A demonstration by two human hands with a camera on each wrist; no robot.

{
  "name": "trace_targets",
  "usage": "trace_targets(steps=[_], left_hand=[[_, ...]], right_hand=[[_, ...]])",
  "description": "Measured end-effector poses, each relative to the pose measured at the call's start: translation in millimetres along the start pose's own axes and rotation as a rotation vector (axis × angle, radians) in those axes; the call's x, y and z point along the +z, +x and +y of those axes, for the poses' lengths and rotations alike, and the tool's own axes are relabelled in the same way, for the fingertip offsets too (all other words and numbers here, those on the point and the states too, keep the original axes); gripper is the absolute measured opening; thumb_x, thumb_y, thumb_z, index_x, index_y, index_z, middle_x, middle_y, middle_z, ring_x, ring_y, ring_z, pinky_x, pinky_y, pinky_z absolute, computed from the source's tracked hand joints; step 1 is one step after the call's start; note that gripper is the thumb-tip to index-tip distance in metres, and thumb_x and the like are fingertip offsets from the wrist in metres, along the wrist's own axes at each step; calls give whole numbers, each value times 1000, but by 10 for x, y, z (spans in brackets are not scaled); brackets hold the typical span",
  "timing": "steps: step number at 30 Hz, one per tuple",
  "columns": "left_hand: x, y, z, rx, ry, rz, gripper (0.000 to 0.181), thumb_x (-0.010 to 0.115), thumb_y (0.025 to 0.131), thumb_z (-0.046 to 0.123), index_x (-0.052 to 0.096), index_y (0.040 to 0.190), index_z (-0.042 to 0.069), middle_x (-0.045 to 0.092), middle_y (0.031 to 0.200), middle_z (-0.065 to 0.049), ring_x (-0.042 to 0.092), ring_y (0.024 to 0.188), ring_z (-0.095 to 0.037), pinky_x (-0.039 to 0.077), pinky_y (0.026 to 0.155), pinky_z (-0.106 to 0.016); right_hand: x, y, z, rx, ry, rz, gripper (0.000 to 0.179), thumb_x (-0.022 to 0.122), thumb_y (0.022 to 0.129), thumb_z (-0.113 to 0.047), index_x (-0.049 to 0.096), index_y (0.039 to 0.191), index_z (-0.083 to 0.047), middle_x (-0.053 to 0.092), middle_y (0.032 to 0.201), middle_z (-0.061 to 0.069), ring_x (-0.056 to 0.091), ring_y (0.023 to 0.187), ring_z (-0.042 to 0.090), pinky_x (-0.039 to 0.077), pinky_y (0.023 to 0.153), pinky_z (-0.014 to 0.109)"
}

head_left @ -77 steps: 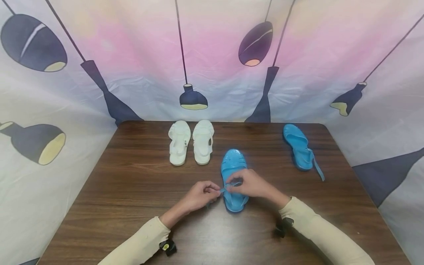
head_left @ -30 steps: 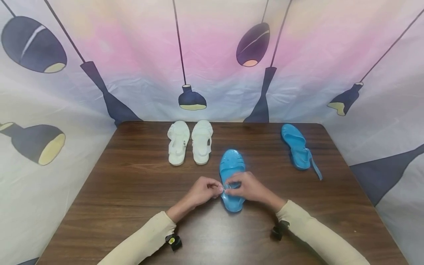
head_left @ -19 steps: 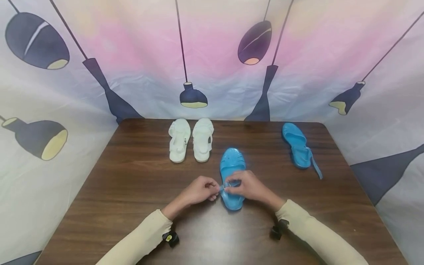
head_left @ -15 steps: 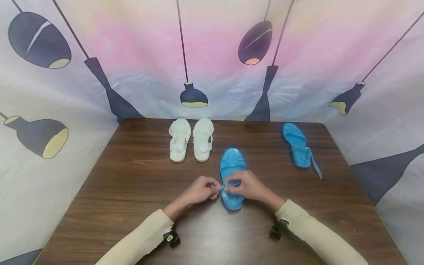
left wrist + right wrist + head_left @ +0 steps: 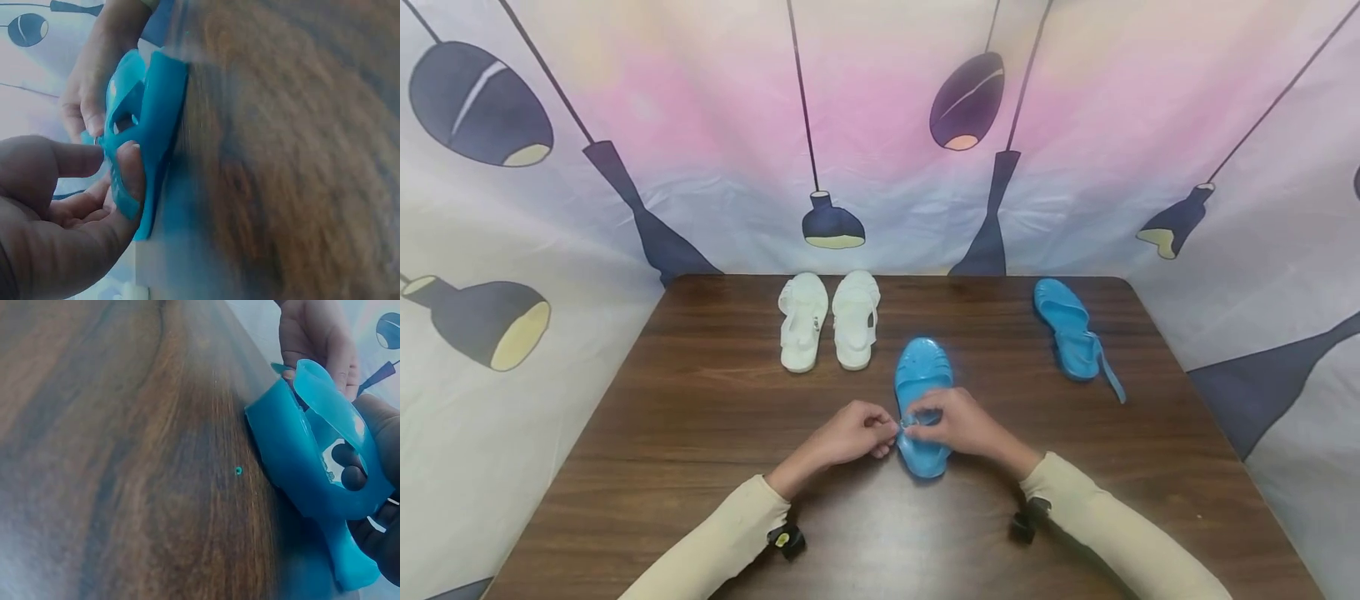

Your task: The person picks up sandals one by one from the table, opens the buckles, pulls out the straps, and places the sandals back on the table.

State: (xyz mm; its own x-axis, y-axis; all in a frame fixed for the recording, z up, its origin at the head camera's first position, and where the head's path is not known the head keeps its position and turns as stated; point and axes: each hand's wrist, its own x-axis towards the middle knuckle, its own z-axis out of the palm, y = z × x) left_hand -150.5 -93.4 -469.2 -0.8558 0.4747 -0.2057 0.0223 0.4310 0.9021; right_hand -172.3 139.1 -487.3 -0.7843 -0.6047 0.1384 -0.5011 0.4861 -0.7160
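Nearest, two pale sleeves [image 5: 1120, 523] are reaching in over the wood-grain worktop [image 5: 700, 400], a small black device [image 5: 787, 540] showing at each wrist. Both hands are working narrow, at the left edge of a blue sandal [image 5: 917, 387]. It is lying sole down between them near the middle of the worktop, heel towards the person. Left hand [image 5: 852, 435]: pinching the ankle strap [image 5: 125, 203] near its end. Right hand [image 5: 961, 423]: thumb and fingers closing on the strap beside a small buckle [image 5: 905, 425]. Whether the strap is fully through cannot be told; fingers are covering it.

Handling, by judgement: the sandal is looking light, moulded in one glossy, slightly see-through plastic. Sole probably firm; strap soft and springy, perhaps slick under the fingertips. Not fragile, though the thin strap could be stretching if tugged hard. Best holds: strap tip on one side, buckle on the other.

A tiny teal ring [image 5: 238, 470] is lying on the worktop beside the sandal.

Farther back, left of centre, a white sandal [image 5: 795, 342] and its mate [image 5: 852, 333] are standing side by side. Back right, a second blue sandal [image 5: 1075, 354] is lying askew, its loose strap trailing. Behind all, a lamp-patterned cloth [image 5: 722, 125] is hanging.
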Motion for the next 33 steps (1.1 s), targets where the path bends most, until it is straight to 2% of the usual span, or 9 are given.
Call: trace_targets(steps=[4, 10, 12, 17, 19, 26, 30, 33], left_hand=[[-16, 13, -31, -16, -29, -15, 20, 60, 103, 11, 71, 94, -3, 66, 77, -3, 66, 69, -11, 60, 66, -29], [13, 64, -71, 13, -111, 14, 18, 59, 103, 7, 71, 97, -6, 65, 78, -4, 63, 71, -11, 59, 68, -28], [6, 61, -69, 17, -80, 18, 18, 60, 103, 9, 71, 98, -5, 66, 79, -4, 65, 72, -11, 59, 68, -28], [-47, 32, -70, -4, 69, -5, 19, 61, 103, 15, 72, 96, 1, 68, 80, -2, 67, 72, -12, 59, 67, -28], [-63, 32, -80, -9, 74, -13, 19, 60, 103, 13, 73, 96, 1, 68, 80, -2, 67, 73, -12, 59, 67, -29], [25, 67, -141, 19, -56, -10, 20, 57, 104, 9, 71, 94, -2, 64, 79, -3, 63, 74, -11, 57, 69, -27], [96, 78, -169, -15, -147, -11, 20, 54, 105, 9, 67, 94, -3, 62, 81, -4, 62, 73, -11, 57, 70, -26], [98, 74, -160, -34, -179, -15, 22, 53, 105, 10, 67, 97, -5, 63, 83, -5, 63, 74, -12, 59, 71, -30]], right_hand=[[1, 13, -15, 13, 6, 0, 15, 81, 89, -28, 78, 103, -21, 71, 94, -12, 64, 82, 4, 56, 72, 24], [16, 54, -16, 14, 0, -6, 17, 81, 89, -26, 78, 104, -17, 72, 94, -10, 63, 82, 4, 56, 73, 24], [14, 55, -9, 22, 4, 0, 17, 81, 90, -27, 78, 104, -18, 72, 95, -11, 63, 83, 4, 56, 74, 24], [-2, 38, 13, 19, 12, -1, 18, 81, 90, -32, 78, 103, -19, 72, 96, -12, 64, 84, 5, 56, 75, 25], [-7, 29, 24, 18, 14, -4, 19, 80, 90, -33, 78, 103, -20, 72, 97, -12, 64, 84, 5, 56, 75, 25], [-15, 7, 23, 42, 21, 3, 20, 80, 90, -32, 78, 105, -19, 73, 99, -12, 66, 89, 4, 57, 79, 27], [-18, 6, 11, 61, 28, 3, 21, 80, 90, -32, 78, 106, -18, 74, 100, -10, 66, 90, 5, 57, 81, 28], [-33, 6, 16, 75, 33, -16, 22, 80, 91, -32, 78, 107, -18, 74, 100, -11, 66, 90, 5, 56, 80, 27]])
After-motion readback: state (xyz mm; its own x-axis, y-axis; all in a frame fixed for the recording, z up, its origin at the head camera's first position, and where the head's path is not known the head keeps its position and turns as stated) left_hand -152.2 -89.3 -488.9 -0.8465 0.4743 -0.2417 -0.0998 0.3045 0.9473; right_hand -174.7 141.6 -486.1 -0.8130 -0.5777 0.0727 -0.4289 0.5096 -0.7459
